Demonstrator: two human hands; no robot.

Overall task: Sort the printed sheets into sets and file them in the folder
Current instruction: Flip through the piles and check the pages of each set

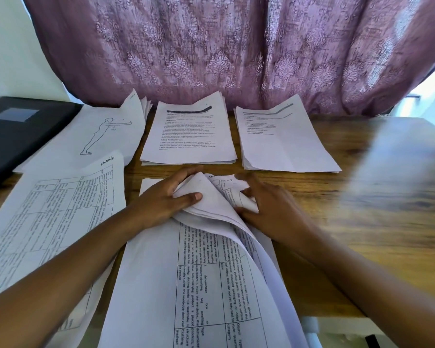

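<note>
Sorting looks like the step now: your left grip (pixel 166 199) pinches lifted corners of the stack (pixel 186 285) at the near edge of the tabletop (pixel 349 209); your right grip (pixel 269 209) curls round its inner pages. Next, slide one sheet free, gently.

The table (pixel 377 187) is bare and free on its right part, as far as the blur shows. Loose sheets (pixel 50 222) and the black folder (pixel 23 136) cover the left. Behind, the middle stack (pixel 189 136), the right stack (pixel 286 144) and the curtain (pixel 211 59) close the way.
</note>
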